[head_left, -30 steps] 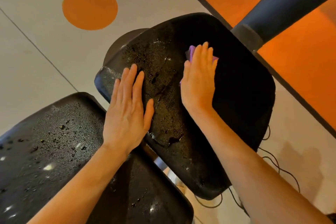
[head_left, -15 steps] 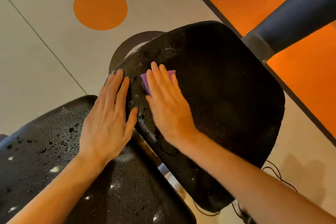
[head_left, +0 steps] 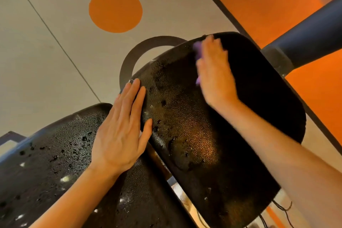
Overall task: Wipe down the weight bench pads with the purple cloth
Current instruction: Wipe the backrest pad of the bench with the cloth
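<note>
Pressing the purple cloth [head_left: 197, 48] flat against the far pad [head_left: 240, 116] was the right hand [head_left: 215, 72], up near the pad's top edge; hand motion-blurred, so couldn't tell whether the fingers were straight or curled over the cloth. Only slivers of purple showed at the fingertips and along the thumb side, the rest hidden under the palm. Left hand [head_left: 120, 133] lay flat, fingers straight and together, bridging the gap between the near pad [head_left: 55, 163] and the far pad's left edge, holding nothing, hands well apart. Handling read: cloth looked thin, soft, light, no stiffness of its own, so it likely bunches or slips out unless pinned under a full palm; best driven from on top, not pinched at a corner. Pads looked like textured black vinyl, firm-cushioned, wet with droplets on the left and lower parts, so probably slick under a bare hand. Far pad's right side looked matte and drier. Near pad appeared not yet wiped. Dark padded post [head_left: 305, 39] stood beside the far pad on the right.
</note>
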